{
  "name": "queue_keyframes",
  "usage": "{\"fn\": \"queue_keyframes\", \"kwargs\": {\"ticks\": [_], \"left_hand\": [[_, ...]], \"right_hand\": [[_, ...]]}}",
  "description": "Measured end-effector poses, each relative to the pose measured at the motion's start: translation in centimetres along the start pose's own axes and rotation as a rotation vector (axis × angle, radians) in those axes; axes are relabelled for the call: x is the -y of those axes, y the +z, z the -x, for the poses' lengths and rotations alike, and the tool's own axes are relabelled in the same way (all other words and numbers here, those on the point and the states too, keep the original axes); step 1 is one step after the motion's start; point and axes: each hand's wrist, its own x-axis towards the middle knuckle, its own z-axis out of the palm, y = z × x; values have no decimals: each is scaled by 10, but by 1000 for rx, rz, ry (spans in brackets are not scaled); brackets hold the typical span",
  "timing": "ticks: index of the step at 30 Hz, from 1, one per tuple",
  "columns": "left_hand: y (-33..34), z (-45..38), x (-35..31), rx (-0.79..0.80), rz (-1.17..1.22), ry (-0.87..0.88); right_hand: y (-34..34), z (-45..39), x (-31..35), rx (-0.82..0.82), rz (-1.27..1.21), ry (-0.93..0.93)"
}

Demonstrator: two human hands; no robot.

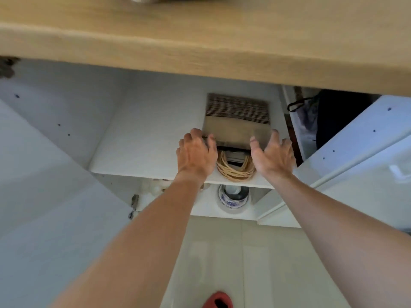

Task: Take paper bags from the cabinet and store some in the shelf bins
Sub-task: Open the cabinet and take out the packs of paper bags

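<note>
left hand (196,153) curls on the paper bags (236,124) stack's edge, right hand (272,155) spread beside it; squeeze both sides, slide out w/ handles (235,170) clear of the shelf (142,138).

Matt brown paper bags (236,124) are showing twisted paper-cord handles (235,171). The cabinet shelf (144,138) is looking smooth white laminate, the countertop (200,41) matt wood-grain.

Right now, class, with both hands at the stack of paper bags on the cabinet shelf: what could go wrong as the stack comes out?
1. The left hand grips a corner while the right hand looks open beside the paper bags; the stack may fan apart.
2. The twine handles hang over the shelf edge and could snag.
3. Falling bags might hit the blue-patterned bowl below.
</note>
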Motion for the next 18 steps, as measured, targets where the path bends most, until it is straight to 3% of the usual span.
{"fn": "queue_keyframes", "kwargs": {"ticks": [4, 8, 12, 18], "left_hand": [[35, -32, -1, 41, 150, -22], [42, -39, 3, 64, 136, -63], [15, -22, 3, 280, 90, -133], [-58, 44, -7, 299, -8, -90]], "right_hand": [[29, -32, -5, 44, -47, 32], [31, -29, -4, 65, -131, -9], [14, 5, -9, 96, -97, -54], [-30, 92, 7, 199, -232, 75]]}}
